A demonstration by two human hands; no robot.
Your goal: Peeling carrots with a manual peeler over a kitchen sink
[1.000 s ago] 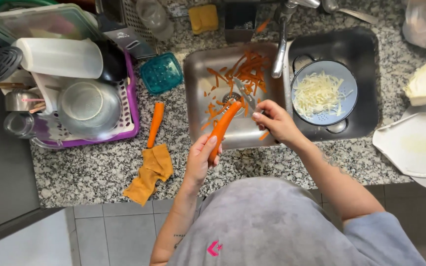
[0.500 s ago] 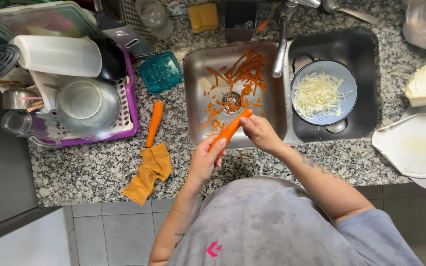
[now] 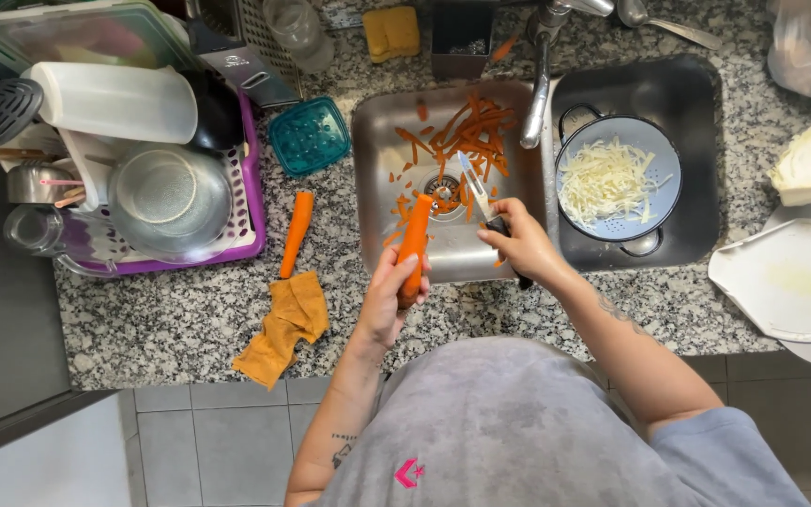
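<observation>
Over the steel sink [image 3: 382, 141], strewn with orange peelings [image 3: 466, 131], the left hand [image 3: 389, 300] grips a carrot [image 3: 414, 239] upright above the basin. The right hand [image 3: 518, 246] clasps a peeler [image 3: 474, 183], blade just beside the carrot.

You wear a loose grey top [image 3: 518, 422] with a small pink arrow-like mark [image 3: 408, 472] printed low on its front, and its short sleeve [image 3: 734, 460] on your right shoulder looks a shade bluer than the body of the cloth. Both forearms are bare: your left forearm [image 3: 344, 413] carries a small dark tattoo [image 3: 342, 451] near the elbow, and your right forearm [image 3: 631, 347] shows a thin dark tattoo [image 3: 612, 308] just above the wrist.
</observation>
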